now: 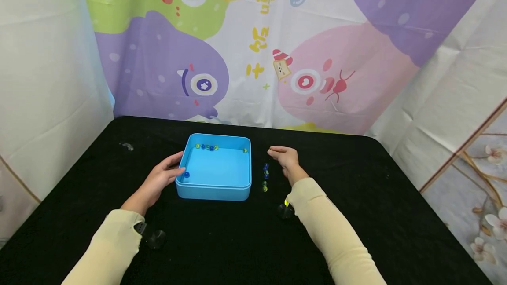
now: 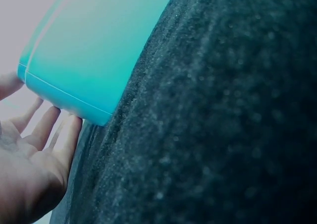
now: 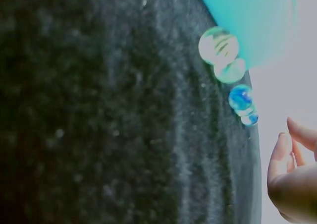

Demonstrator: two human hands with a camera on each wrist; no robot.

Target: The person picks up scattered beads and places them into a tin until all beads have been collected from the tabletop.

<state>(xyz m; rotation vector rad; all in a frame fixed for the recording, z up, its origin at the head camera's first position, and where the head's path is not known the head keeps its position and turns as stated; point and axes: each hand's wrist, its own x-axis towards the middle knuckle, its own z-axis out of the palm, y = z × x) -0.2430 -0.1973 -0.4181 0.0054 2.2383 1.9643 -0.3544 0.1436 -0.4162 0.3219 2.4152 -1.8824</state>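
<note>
A blue square box [image 1: 214, 192] sits on the black-covered table, with several blue and yellow-green marbles [image 1: 211, 148] along its far inner wall. One blue marble [image 1: 187, 174] lies in its near left corner. My left hand [image 1: 158, 179] holds the box's left side, thumb at the rim and fingers against the outer wall [image 2: 69, 100]. Right of the box, several loose marbles [image 1: 266, 172] form a short row on the cloth. Beyond that row is my right hand [image 1: 287, 159], thumb and fingertips brought close together; whether a marble is between them cannot be made out.
Black cloth [image 1: 340, 179] covers the table. Behind it hangs a curtain [image 1: 253, 100] with cartoon figures, and pale drapes flank both sides. Dark round objects [image 1: 156, 239] show beside both wrists.
</note>
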